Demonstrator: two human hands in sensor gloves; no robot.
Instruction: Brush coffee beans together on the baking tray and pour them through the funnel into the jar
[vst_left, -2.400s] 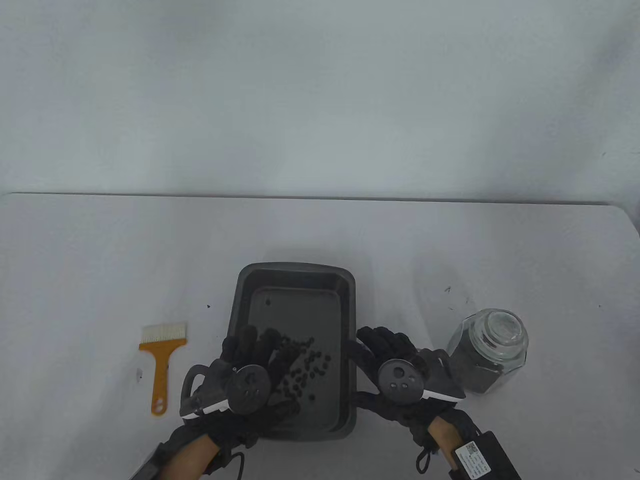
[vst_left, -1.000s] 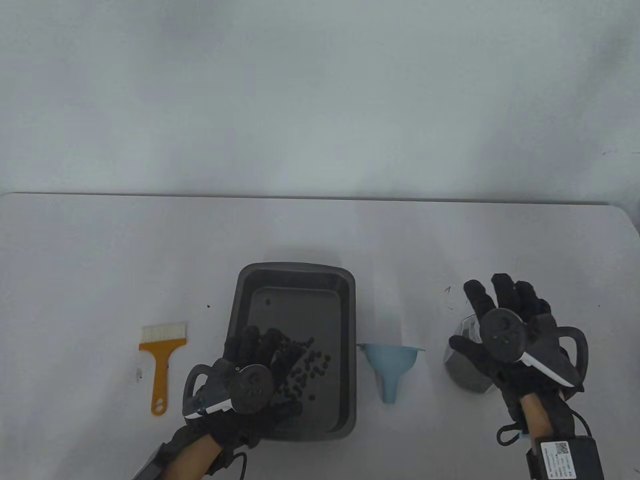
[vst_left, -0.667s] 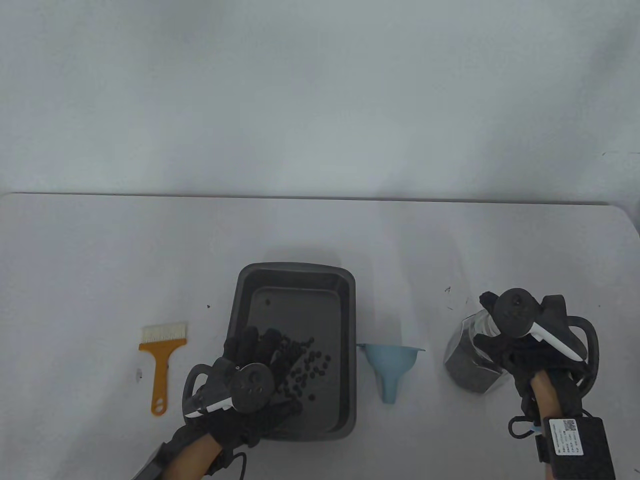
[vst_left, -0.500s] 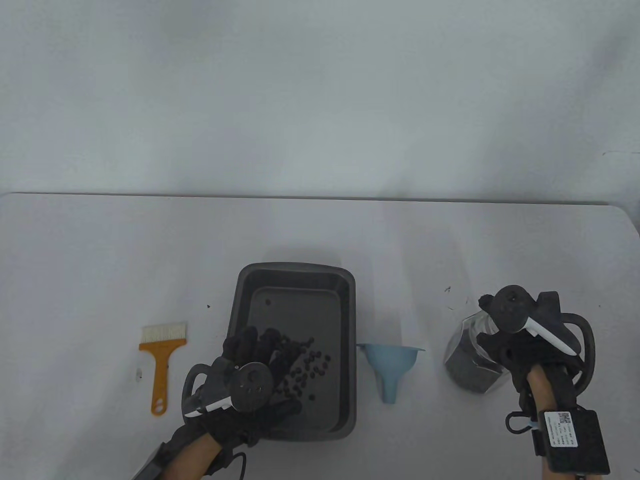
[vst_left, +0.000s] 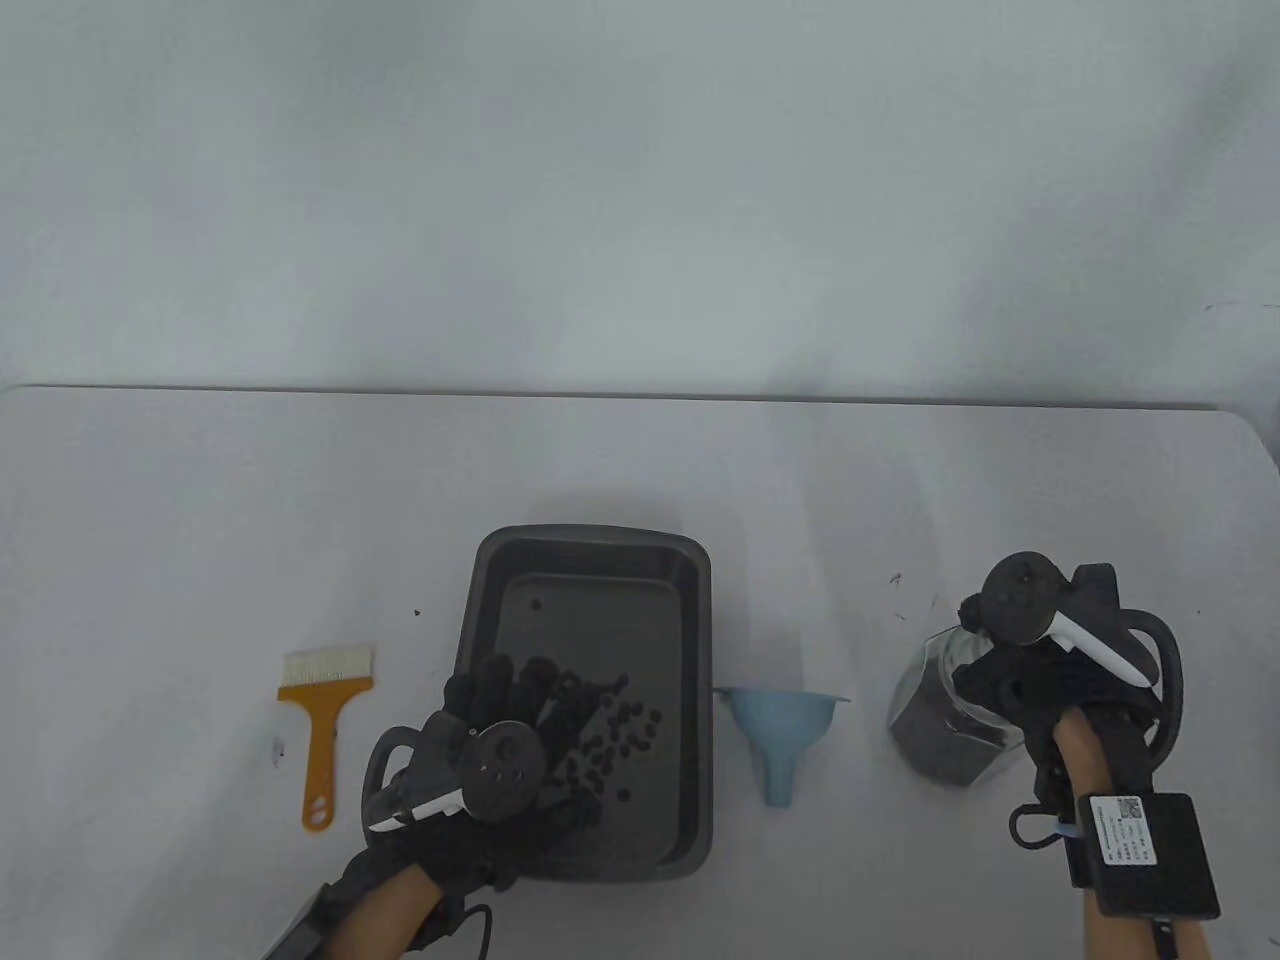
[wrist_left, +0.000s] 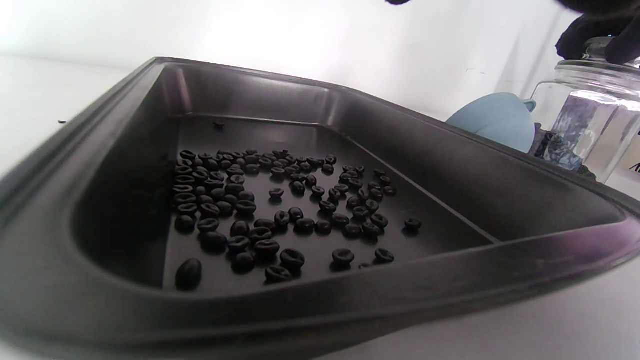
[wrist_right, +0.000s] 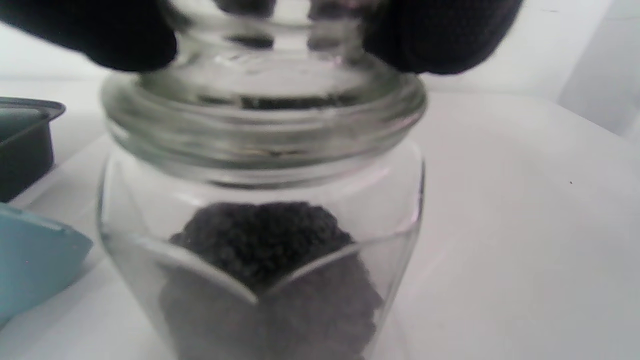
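Observation:
A dark baking tray (vst_left: 590, 540) sits mid-table with coffee beans (vst_left: 615, 730) loosely gathered in its near half. My left hand (vst_left: 505, 690) lies over the tray's near-left corner, fingers stretched above the beans, holding nothing. A blue funnel (vst_left: 785, 725) lies on its side between the tray and the glass jar (vst_left: 935, 735). My right hand (vst_left: 985, 655) is on top of the jar, fingers curled round its glass lid (wrist_right: 265, 115); the fingertips (wrist_right: 440, 35) pinch it from both sides. The left wrist view shows the beans (wrist_left: 280, 205), funnel (wrist_left: 495, 122) and jar (wrist_left: 590, 130).
An orange-handled brush (vst_left: 325, 720) with white bristles lies on the table left of the tray. One stray bean (vst_left: 536, 604) sits at the tray's far end. The jar holds dark material (wrist_right: 265, 260) in its lower half.
My right hand left the funnel beside the tray, moved right to the jar, and curled its fingers round the lid. The funnel now lies uncovered. The left hand barely moved.

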